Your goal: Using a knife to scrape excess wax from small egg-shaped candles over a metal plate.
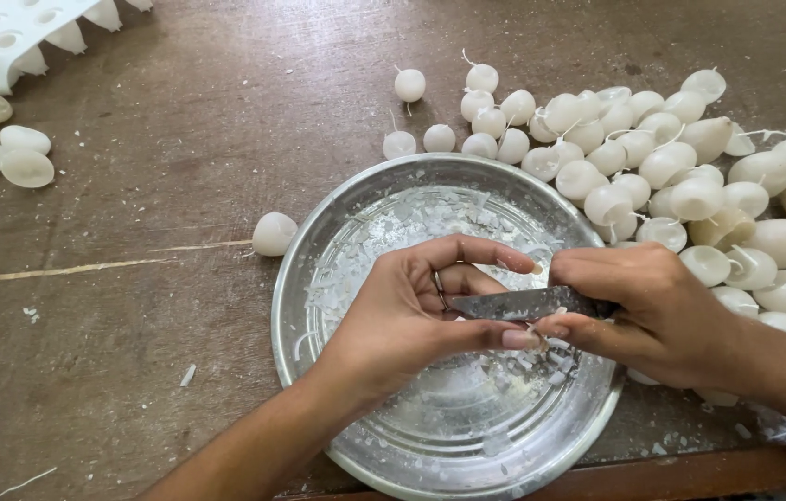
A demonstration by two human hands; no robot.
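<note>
Worn brown wooden table (179,186), scuffed and flecked with wax. At 10 o'clock a white plastic mould sheet (3,32), loose wax pieces (17,158) below it. Dead centre, a metal bowl (319,278) of shavings. Left hand (402,315) curled over something hidden, right hand (662,311) pinching a knife (523,302). Candle pile (652,158) at 2 o'clock.

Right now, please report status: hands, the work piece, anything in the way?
Left hand cupped around hidden piece. Right hand holds grey metal knife blade against it. Round steel tray below catches white wax shavings.
</note>
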